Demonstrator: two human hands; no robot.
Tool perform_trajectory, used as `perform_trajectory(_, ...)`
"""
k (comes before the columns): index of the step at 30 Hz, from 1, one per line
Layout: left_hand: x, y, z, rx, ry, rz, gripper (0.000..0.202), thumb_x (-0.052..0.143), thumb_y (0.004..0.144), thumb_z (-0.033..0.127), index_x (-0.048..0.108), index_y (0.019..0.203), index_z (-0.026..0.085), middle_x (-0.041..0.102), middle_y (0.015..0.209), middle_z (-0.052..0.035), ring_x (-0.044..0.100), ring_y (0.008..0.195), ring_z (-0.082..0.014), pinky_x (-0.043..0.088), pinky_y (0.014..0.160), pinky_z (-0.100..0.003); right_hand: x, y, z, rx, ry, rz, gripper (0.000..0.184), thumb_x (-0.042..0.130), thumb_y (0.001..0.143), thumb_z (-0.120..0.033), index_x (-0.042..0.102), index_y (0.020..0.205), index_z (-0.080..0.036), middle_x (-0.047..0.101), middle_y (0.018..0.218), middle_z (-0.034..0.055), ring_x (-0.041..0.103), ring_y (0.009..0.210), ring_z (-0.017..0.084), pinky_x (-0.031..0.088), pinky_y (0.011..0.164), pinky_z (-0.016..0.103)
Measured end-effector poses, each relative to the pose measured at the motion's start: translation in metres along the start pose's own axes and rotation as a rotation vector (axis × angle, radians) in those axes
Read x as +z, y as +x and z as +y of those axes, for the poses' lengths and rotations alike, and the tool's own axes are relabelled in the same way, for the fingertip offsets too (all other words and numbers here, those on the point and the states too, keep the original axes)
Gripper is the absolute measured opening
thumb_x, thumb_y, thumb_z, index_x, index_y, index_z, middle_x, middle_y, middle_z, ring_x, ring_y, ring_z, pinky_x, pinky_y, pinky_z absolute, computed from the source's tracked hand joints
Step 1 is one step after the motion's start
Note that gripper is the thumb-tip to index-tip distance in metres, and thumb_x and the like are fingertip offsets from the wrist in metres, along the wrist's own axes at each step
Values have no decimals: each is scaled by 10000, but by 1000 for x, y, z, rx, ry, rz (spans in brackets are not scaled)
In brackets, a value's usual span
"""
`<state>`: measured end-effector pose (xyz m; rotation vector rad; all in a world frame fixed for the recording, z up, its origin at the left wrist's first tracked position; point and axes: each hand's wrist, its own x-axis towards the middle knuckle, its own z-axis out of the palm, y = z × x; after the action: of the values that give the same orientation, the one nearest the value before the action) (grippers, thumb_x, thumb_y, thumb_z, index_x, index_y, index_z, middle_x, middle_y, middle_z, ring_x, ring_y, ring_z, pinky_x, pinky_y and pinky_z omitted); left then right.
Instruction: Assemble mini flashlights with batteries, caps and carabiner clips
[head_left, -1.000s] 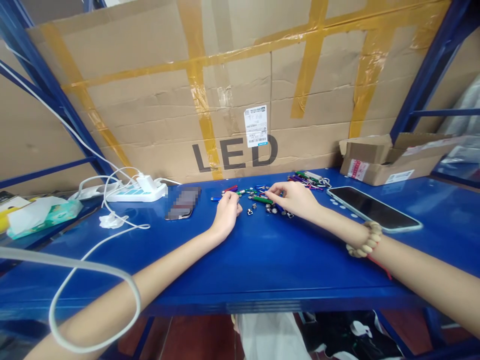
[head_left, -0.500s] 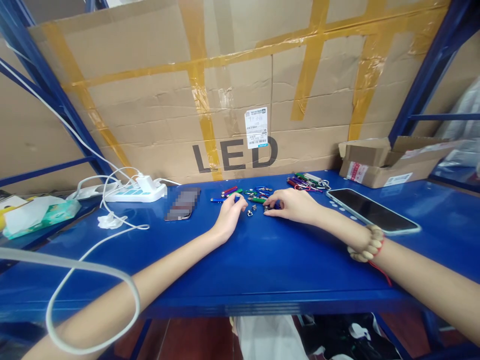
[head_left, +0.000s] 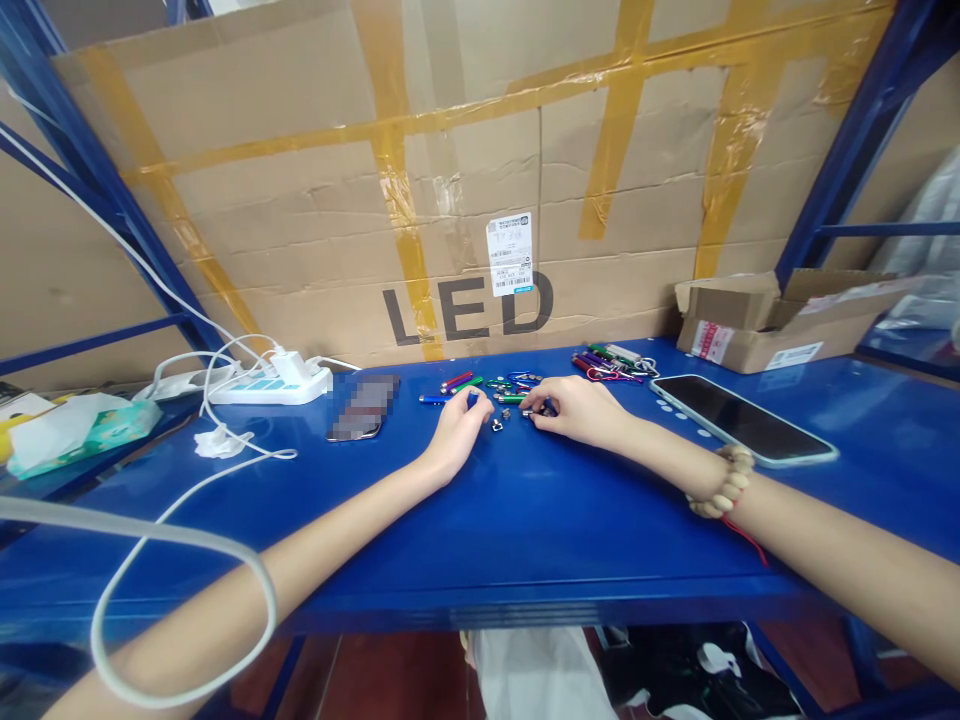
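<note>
My left hand (head_left: 459,430) rests on the blue table with its fingers curled together. A bit of blue shows between its thumb and forefinger, too small to make out. Beside its fingertips lie a slim blue tube (head_left: 432,400), a red tube (head_left: 457,382) and a green tube (head_left: 511,398). Small silver metal pieces (head_left: 497,425) sit between the two hands. My right hand (head_left: 581,408), a bead bracelet on its wrist, pinches a small silver metal piece (head_left: 528,413) low over the table. Its curled fingers partly hide a dark item. Behind it are coloured carabiner clips (head_left: 523,379).
A pile of coloured tubes with clips (head_left: 611,362) lies at the back right, near a phone (head_left: 742,415) and an open carton (head_left: 780,325). Leftward are another phone (head_left: 364,408), a power strip (head_left: 274,385) and a looping white cable (head_left: 180,530). A large cardboard box (head_left: 300,220) stands behind.
My right hand has shifted slightly left, and the small silver piece at its fingertips shows more plainly. My left hand stays nearly still. The whole view has moved a little.
</note>
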<state>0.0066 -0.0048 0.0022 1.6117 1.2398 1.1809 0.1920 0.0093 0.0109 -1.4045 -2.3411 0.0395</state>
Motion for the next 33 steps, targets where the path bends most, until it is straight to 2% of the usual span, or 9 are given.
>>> perform_trajectory(6, 0, 1, -3, 29, 73, -51, 83, 427, 724, 247, 407, 671, 185, 432, 631, 41, 401, 613, -110, 302, 584, -227, 1, 1, 0, 9, 15, 45, 149, 595, 779, -267, 728, 839, -238, 723, 862, -1, 636, 737, 163, 397, 576, 238)
perform_trajectory(11, 2, -5, 3, 116, 212, -195, 92, 461, 707, 181, 420, 624, 177, 434, 605, 49, 396, 627, -113, 293, 622, -237, -5, -1, -5, 58, 36, 149, 137, 615, 748, -228, 733, 817, -215, 706, 720, 9, 622, 636, 154, 389, 538, 230)
perform_trajectory(13, 3, -7, 5, 155, 270, -230, 127, 474, 680, 135, 398, 586, 175, 395, 571, 59, 356, 600, -105, 271, 605, -236, -7, -2, -9, -16, 76, 228, 150, 599, 769, -208, 726, 849, -203, 711, 772, 13, 621, 652, 141, 414, 573, 225)
perform_trajectory(16, 5, -8, 5, 186, 328, -249, 201, 463, 654, 90, 322, 542, 179, 327, 531, 71, 298, 557, -90, 243, 569, -232, -5, -6, -15, -281, 142, 328, 139, 578, 799, -195, 715, 817, -185, 710, 846, 32, 632, 712, 140, 448, 628, 224)
perform_trajectory(18, 5, -7, 2, 191, 355, -256, 246, 456, 647, 83, 275, 513, 181, 297, 510, 73, 274, 536, -81, 230, 548, -231, -3, -7, -19, -417, 154, 327, 158, 557, 822, -199, 709, 788, -178, 707, 839, 47, 640, 745, 150, 466, 657, 234)
perform_trajectory(22, 4, -6, -2, 167, 410, -232, 280, 450, 644, 99, 257, 457, 177, 256, 464, 70, 225, 503, -73, 193, 515, -239, 1, -9, -21, -504, 194, 263, 147, 569, 826, -212, 698, 768, -174, 699, 811, 56, 640, 739, 156, 485, 687, 258)
perform_trajectory(26, 2, -6, -3, 122, 459, -162, 208, 441, 624, 109, 365, 440, 169, 266, 445, 63, 225, 482, -76, 173, 499, -240, 2, -10, -22, -550, 280, 209, 154, 567, 829, -216, 695, 767, -156, 689, 790, 64, 628, 716, 151, 483, 667, 264)
perform_trajectory(29, 2, -7, -2, 101, 472, -125, 208, 455, 631, 131, 381, 440, 170, 279, 446, 57, 247, 477, -78, 186, 496, -232, 2, -11, -26, -488, 394, 184, 174, 556, 840, -237, 702, 804, -150, 698, 814, 63, 627, 732, 146, 472, 633, 249)
perform_trajectory(33, 2, -9, 1, 83, 471, -107, 309, 482, 696, 218, 331, 428, 181, 286, 448, 47, 265, 469, -83, 202, 490, -231, 5, -10, -31, -216, 611, 103, 227, 582, 824, -344, 709, 855, -158, 709, 831, 53, 615, 683, 131, 439, 513, 215)
